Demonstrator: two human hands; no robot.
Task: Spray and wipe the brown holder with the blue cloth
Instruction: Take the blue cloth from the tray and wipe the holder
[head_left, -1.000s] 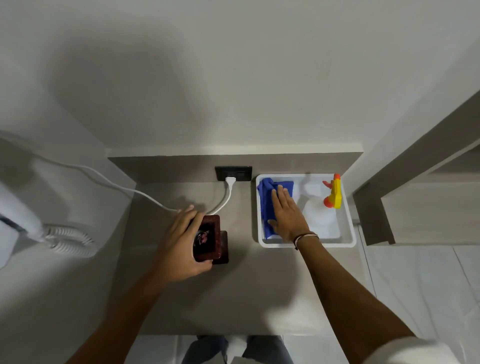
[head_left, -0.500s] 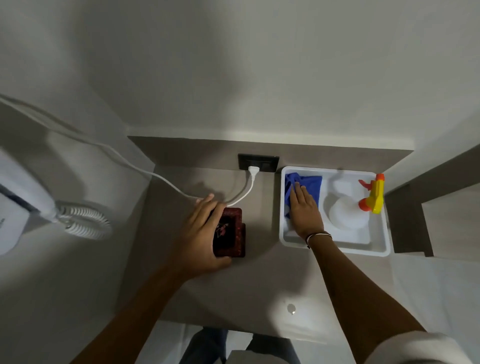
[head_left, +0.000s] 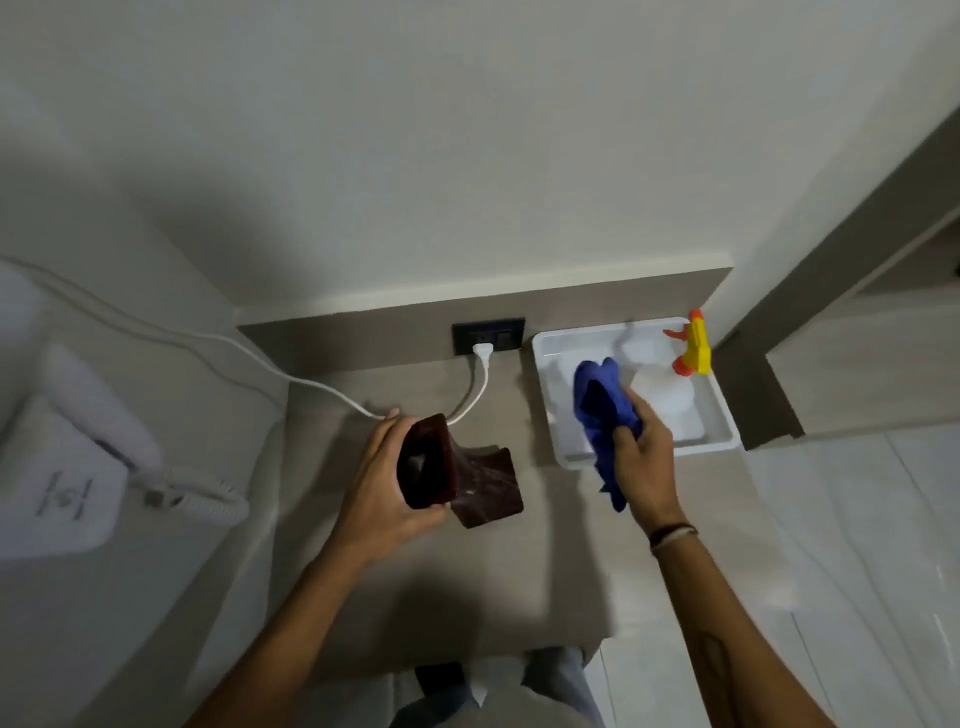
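Observation:
The brown holder (head_left: 457, 480) is a dark glossy box with an open top. My left hand (head_left: 376, 480) grips its left side and holds it tilted above the countertop. My right hand (head_left: 644, 457) is closed on the blue cloth (head_left: 602, 410), lifted over the front edge of the white tray (head_left: 722, 415). The spray bottle (head_left: 670, 387) stands in the tray's right half, its body white and its trigger head yellow and orange.
A grey countertop (head_left: 467, 587) lies below both hands. A white plug and cable (head_left: 480, 374) run from the black wall socket (head_left: 488, 335) towards the holder. A wall-mounted white hair dryer (head_left: 62, 467) with coiled cord is at the left.
My left hand has lifted and tilted the brown holder off the counter. My right hand has closed on the blue cloth and raised it out of the tray.

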